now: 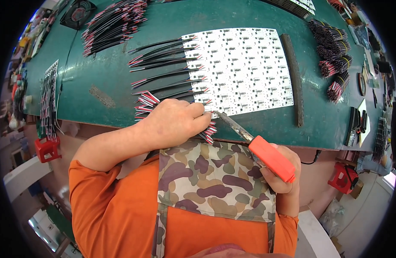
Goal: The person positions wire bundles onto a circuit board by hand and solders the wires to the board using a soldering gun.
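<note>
My right hand (285,167) is wrapped round the red handle of a soldering iron (271,158). The iron's tip points up and left, at the near left corner of a white circuit board sheet (245,69) dotted with small dark parts. At that corner my left hand (178,120) is closed in a pinch, its fingertips by the iron's tip, on a thin wire (211,112) mostly hidden by the fingers. Under this hand lies a bundle of wires (147,99) with red, white and black ends. Several black wires (159,61) run from the board's left edge.
A dark bar (294,79) lies along the board's right side. Heaped wires (114,26) and a fan (78,13) are at the far left, tied wire bundles (333,51) at the far right. A wired strip (49,99) hangs near the left edge. Red stools (47,149) stand below.
</note>
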Action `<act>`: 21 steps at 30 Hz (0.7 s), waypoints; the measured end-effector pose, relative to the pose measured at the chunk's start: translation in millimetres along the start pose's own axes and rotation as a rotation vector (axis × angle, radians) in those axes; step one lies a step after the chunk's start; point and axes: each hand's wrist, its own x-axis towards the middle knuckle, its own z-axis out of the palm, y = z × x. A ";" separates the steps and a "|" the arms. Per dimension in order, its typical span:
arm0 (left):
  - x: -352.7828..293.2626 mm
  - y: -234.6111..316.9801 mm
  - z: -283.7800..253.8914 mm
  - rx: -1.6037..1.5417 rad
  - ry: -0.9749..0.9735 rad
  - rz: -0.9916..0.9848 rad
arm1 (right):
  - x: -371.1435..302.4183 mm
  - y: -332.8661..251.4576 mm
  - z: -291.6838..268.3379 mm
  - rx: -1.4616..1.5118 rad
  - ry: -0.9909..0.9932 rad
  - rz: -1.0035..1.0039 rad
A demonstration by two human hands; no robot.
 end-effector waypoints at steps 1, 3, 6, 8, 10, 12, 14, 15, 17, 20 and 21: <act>0.4 0.3 -0.2 0.000 0.003 0.002 | 0.7 -0.6 -0.3 0.000 -0.001 0.000; 0.4 0.5 0.0 0.000 0.007 0.003 | 2.8 -1.8 -0.8 -0.011 0.000 -0.014; 0.1 0.3 0.5 0.000 0.003 0.006 | 2.1 -0.5 -2.2 -0.029 -0.019 -0.022; 0.3 0.4 0.4 0.000 0.001 0.007 | 1.8 -0.4 -2.0 -0.022 -0.015 -0.024; 0.6 0.3 0.5 -0.004 0.001 0.007 | 2.2 -0.9 -2.0 -0.016 -0.010 -0.026; 1.0 0.0 0.7 -0.008 0.002 0.007 | 4.1 -2.6 -1.2 -0.012 0.017 -0.043; 1.4 -0.6 0.8 -0.011 0.000 0.008 | 4.8 -3.8 0.5 -0.009 0.036 -0.037; 0.9 -0.2 0.8 -0.011 0.001 0.005 | 5.1 -3.5 1.0 -0.003 0.053 -0.034; 0.2 0.4 0.4 -0.013 -0.008 -0.009 | 1.8 -1.4 -2.5 0.006 0.034 -0.013; 1.9 0.5 -1.0 -0.021 -0.006 -0.005 | -3.2 1.5 -4.0 0.004 0.038 0.009; 1.6 0.7 -1.0 -0.021 -0.005 -0.004 | -4.4 1.8 -3.4 -0.005 0.055 0.001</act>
